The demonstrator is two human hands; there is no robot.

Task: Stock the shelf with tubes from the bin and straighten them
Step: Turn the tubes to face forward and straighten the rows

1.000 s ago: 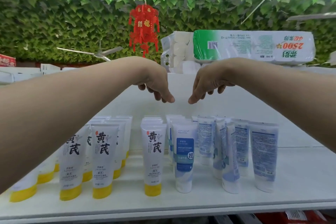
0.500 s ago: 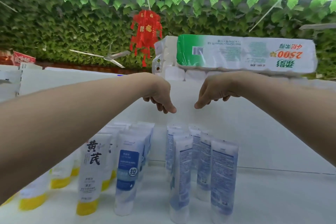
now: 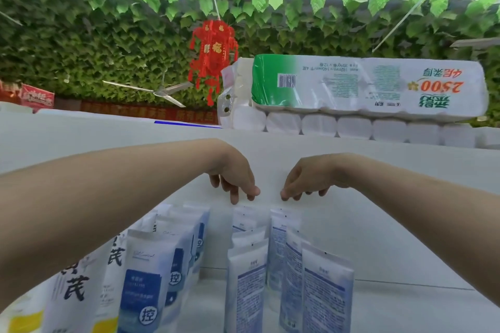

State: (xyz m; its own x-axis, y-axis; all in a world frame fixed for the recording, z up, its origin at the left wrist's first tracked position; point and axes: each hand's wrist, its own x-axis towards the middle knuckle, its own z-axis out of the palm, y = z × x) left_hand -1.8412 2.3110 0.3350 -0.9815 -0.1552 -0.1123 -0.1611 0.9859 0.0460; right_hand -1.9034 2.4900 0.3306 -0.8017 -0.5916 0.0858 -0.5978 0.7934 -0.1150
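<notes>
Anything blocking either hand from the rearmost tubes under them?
Nothing visible. The left hand and right hand hang just above the rearmost tubes, fingers pointing down, holding nothing.

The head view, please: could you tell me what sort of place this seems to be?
Probably a shop: a white shelf holds rows of tubes, wrapped toilet-paper packs lie stacked behind it, and a red lantern hangs overhead.
</notes>
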